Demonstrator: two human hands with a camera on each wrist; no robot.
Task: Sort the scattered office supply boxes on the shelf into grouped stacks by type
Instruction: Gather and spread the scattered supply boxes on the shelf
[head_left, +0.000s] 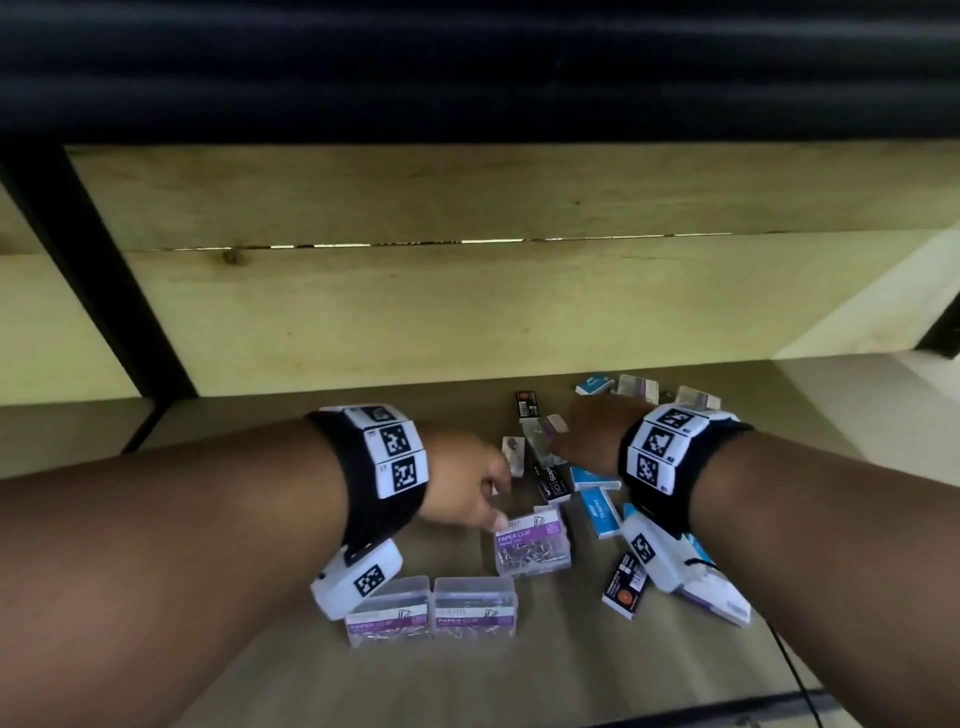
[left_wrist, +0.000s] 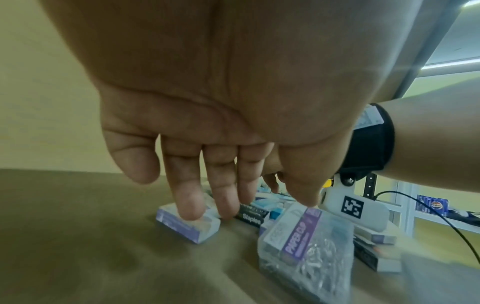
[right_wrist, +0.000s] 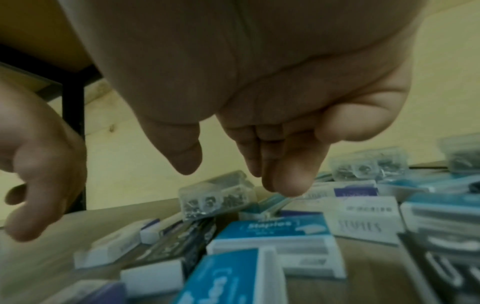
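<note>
wooden shelf (head_left: 675, 691) boards fill the head view, pale planks behind and a brown deck below where the boxes are scattered in the middle right of the frame. two paper clip boxes (head_left: 431, 613) stand side by side at the lower centre, so i judge the grouping of this type is started and the step in hand is to collect a third one. the left hand (head_left: 462, 483) is at the centre, its fingers near the top left corner of a loose paper clip box (head_left: 532, 543); the right hand (head_left: 587, 441) hovers above the pile of staples boxes (head_left: 597, 499), and its fingers are hidden there. in the left wrist view the left hand's fingers (left_wrist: 189, 203) hang almost straight and apart, holding nothing; their tips seem to touch a small purple box (left_wrist: 187, 226) at centre left, and the paper clip box lies at the lower right, just beside the thumb tip. in the right wrist view the right hand's fingers (right_wrist: 288, 181) point down, relaxed, holding nothing, just above a clear box of clips (right_wrist: 215, 195) and the blue staples boxes at the lower centre. the next move, i think, needs the left fingers to close round the loose box and carry it to the pair.
</note>
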